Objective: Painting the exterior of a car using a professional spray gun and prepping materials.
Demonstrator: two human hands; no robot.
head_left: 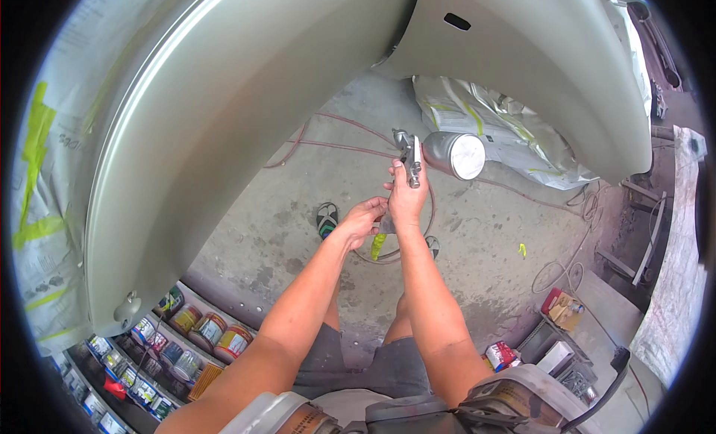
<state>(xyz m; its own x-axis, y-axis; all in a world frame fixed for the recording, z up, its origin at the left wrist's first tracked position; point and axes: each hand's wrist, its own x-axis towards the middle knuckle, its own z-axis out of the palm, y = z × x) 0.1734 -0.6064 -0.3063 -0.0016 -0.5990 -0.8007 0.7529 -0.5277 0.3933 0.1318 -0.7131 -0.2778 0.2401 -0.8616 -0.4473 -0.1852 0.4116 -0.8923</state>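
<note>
Right hand [406, 199] fingers wrap the spray gun [410, 162] handle, holding it upright above the concrete floor [485, 240]; its metal cup [455, 155] juts right. Left hand [363, 219] fingers pinch at the handle's base. A pale car panel [224, 136] curves behind; paint cans [201, 333] line a shelf lower left.

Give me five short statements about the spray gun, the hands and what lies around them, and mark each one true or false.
1. The right hand grips the spray gun by its handle. True.
2. The gun's metal cup points to the person's left. False: it sticks out to the right.
3. The left hand rests on the car panel. False: it is at the base of the gun, below the right hand.
4. Paint cans stand on shelves at lower left. True.
5. The floor is bare of hoses. False: a hose runs across the concrete.
</note>
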